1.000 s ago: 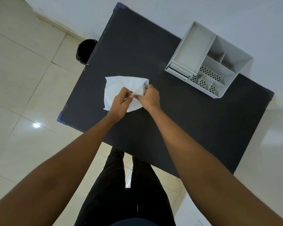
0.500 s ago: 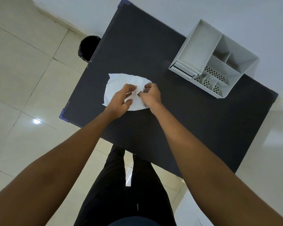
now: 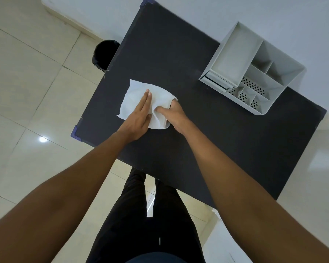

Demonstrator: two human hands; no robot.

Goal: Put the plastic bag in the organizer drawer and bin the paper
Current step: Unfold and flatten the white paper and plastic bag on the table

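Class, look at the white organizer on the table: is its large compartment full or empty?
Empty: the organizer shows only a bare grey floor in its large compartment, nothing inside.

- I'm seeing the paper (image 3: 137,95) showing plain white, no print.
- Table (image 3: 207,139) is reading matte black w/ blue-purple corner caps.
- Organizer (image 3: 234,59) is looking pale grey-white; some front compartments are showing black dot patterns on their floors.
- Bin (image 3: 103,54) is showing black.
- Floor (image 3: 27,82) is looking cream, tiled w/ thin dark grout lines.
- Trousers (image 3: 141,224) are reading black.
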